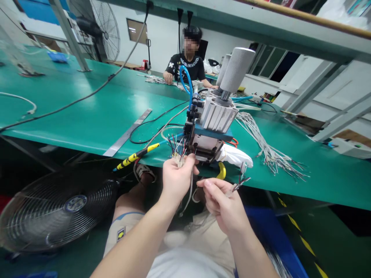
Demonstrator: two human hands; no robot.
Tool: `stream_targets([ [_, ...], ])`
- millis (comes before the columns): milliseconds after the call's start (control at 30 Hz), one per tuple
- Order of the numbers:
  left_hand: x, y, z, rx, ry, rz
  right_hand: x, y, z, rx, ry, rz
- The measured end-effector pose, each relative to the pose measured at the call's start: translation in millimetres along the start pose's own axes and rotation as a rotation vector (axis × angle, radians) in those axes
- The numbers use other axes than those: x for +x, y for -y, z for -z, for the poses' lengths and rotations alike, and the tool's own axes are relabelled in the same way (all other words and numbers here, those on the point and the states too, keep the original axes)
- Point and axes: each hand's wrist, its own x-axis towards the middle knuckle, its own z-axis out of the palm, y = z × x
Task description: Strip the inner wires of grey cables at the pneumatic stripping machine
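My left hand [178, 175] is closed around a bundle of thin cables [179, 160], their stripped, coloured wire ends fanning out above the fingers. Its thumb and forefinger reach the front of a small pneumatic press [207, 144] with a silver cylinder block and knurled handles. Lower right of it, my right hand [224, 202] is also closed, with more cables in the palm; their dark, red and white wire ends [240, 183] stick out beyond the knuckles. A grey cable [189, 193] hangs below my left hand. The fingers hide where the cables meet the press.
A pile of grey cables [266, 148] lies right of the press. Left are a steel ruler [127, 133] and a yellow-black wrapped air hose [136, 156]. A floor fan [66, 208] stands lower left, a blue bin [269, 235] lower right. Across the table [72, 85] sits a person [188, 61].
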Motion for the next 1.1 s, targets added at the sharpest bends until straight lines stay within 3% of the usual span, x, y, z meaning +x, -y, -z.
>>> stream_targets([
  [800, 0, 4, 1.8, 0.004, 0.019, -0.008, -5, 1, 0, 0.001, -0.026, 0.015],
  [1100, -34, -5, 12.5, 0.034, 0.125, -0.026, -3, 8, -4, -0.017, -0.082, 0.098],
])
